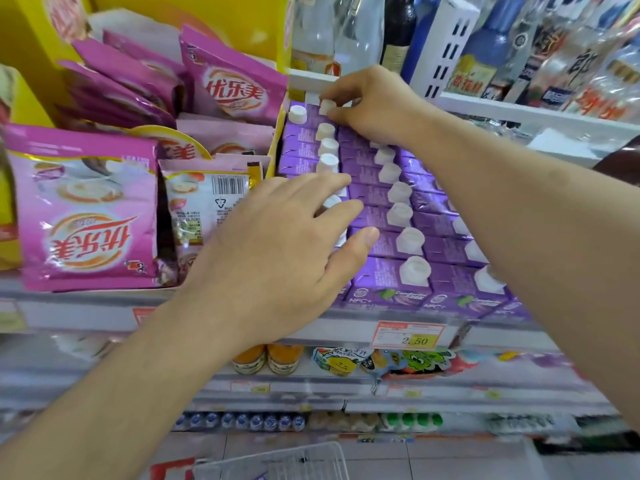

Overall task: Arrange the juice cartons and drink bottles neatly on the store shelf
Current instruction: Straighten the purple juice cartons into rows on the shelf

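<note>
Purple juice cartons (381, 216) with white screw caps stand in three rows running front to back on the shelf (346, 327). My left hand (277, 251) lies over the front of the left row, fingers straight and spread, touching the carton tops. My right hand (367, 105) reaches to the back of the rows, its fingertips curled around a white-capped rear carton (327, 106). My right forearm crosses over the right row and hides part of it.
Pink drink-mix pouches (83, 209) fill a yellow display box to the left. Glass and blue bottles (491, 39) stand on the shelf above. A price tag (410, 336) hangs on the shelf edge. Lower shelves hold orange bottles (265, 360) and pouches; a wire basket (277, 462) sits below.
</note>
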Available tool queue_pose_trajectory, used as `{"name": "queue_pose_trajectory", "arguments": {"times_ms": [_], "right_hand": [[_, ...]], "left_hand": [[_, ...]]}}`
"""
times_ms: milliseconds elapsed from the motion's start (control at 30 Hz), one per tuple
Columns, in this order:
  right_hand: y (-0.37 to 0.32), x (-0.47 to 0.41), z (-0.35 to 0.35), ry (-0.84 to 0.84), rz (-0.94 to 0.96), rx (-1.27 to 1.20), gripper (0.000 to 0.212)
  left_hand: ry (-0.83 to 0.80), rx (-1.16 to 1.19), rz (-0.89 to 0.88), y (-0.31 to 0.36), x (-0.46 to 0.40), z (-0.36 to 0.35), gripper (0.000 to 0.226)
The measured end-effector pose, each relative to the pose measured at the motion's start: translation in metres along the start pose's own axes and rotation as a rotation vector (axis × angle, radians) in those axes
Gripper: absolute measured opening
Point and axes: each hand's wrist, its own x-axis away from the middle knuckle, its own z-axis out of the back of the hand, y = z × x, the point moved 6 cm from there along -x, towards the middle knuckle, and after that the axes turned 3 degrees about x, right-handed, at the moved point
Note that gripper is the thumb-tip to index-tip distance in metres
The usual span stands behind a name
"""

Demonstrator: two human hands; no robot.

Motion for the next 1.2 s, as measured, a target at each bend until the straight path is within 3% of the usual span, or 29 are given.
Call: {"name": "queue_pose_trajectory", "arguments": {"times_ms": [167,300,667,967,1200], "right_hand": [[0.007,0.012,0.002,-0.060,-0.037,-0.039,0.040],[0.006,0.040,0.023,-0.004,-0.045,0.016,0.049],[0.022,0.209,0.075,0.075,-0.209,0.079,0.050],[0.050,0.230,0.050,0.103,-0.170,0.027,0.016],[0.051,0.234,0.048,0.096,-0.160,-0.053,0.014]], "left_hand": [[-0.001,0.020,0.001,0.000,-0.001,0.000,0.063],[-0.005,0.044,-0.002,-0.001,-0.001,0.001,0.063],[-0.040,0.257,0.020,0.022,-0.032,0.026,0.059],[-0.154,0.244,-0.043,0.056,-0.171,0.009,0.042],[-0.270,0.276,-0.035,0.051,-0.239,-0.048,0.037]]}}
